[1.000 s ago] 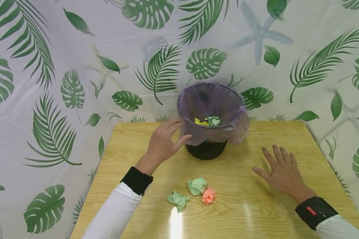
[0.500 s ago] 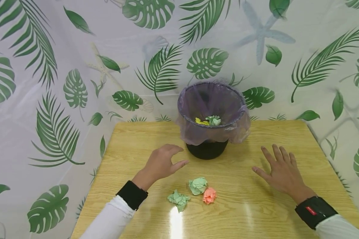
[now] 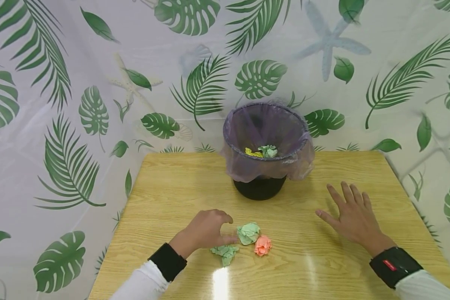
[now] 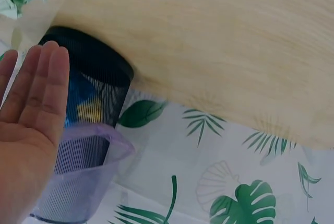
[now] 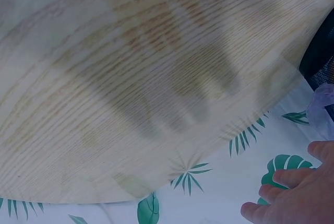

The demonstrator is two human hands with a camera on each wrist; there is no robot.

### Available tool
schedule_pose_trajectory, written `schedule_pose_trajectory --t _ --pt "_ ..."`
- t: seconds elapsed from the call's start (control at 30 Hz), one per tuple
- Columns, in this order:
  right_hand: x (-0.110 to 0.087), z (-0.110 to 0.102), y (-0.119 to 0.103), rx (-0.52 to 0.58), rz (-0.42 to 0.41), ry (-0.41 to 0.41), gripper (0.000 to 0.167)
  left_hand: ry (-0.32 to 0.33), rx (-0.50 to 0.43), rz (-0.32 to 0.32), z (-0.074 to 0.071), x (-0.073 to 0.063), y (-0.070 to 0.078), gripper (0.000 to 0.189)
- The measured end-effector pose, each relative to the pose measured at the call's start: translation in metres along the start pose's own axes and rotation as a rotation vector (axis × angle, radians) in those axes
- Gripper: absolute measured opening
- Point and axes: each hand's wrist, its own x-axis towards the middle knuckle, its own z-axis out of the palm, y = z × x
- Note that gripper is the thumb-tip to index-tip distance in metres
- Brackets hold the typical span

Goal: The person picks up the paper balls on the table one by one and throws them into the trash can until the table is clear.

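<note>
My left hand (image 3: 205, 230) hovers just left of the crumpled paper balls, thumb and fingers apart with nothing between them. Its thumb partly covers the nearer green paper ball (image 3: 226, 255) in the head view. A second green paper ball (image 3: 248, 233) lies to the right of the fingertips, touching or almost touching a pink paper ball (image 3: 263, 246). In the left wrist view the fingers (image 4: 39, 85) look straight and bare. Over on the right, my right hand (image 3: 354, 218) has its fingers spread, palm toward the table, and holds nothing.
A black mesh wastebasket (image 3: 260, 189) stands at the back of the wooden table (image 3: 172, 179). A purple plastic liner (image 3: 243, 168) covers its rim. Yellow paper (image 3: 253, 153) and green paper (image 3: 268, 151) are inside. A leaf-patterned sheet (image 3: 202, 100) hangs behind.
My left hand has come down and back from beside the wastebasket to the paper balls. The right hand stays where it was, and the paper balls have not moved.
</note>
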Motion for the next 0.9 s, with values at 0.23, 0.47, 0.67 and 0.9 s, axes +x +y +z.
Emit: schedule_pose_trajectory --t 0.23,0.47,0.67,0.9 --pt "0.000 0.000 -0.001 -0.001 -0.001 -0.002 0.090 -0.149 0.053 -0.017 0.020 -0.007 0.005 0.069" --pt "-0.001 0.002 0.000 -0.003 -0.005 0.009 0.090 -0.211 0.101 -0.022 0.033 -0.012 0.005 0.070" --pt "-0.003 0.005 0.000 0.002 -0.007 0.004 0.090 -0.242 0.123 -0.019 0.037 -0.015 0.008 0.069" --pt "-0.006 0.009 0.000 -0.002 -0.007 -0.005 0.089 -0.239 0.180 0.006 0.048 -0.017 0.009 0.063"
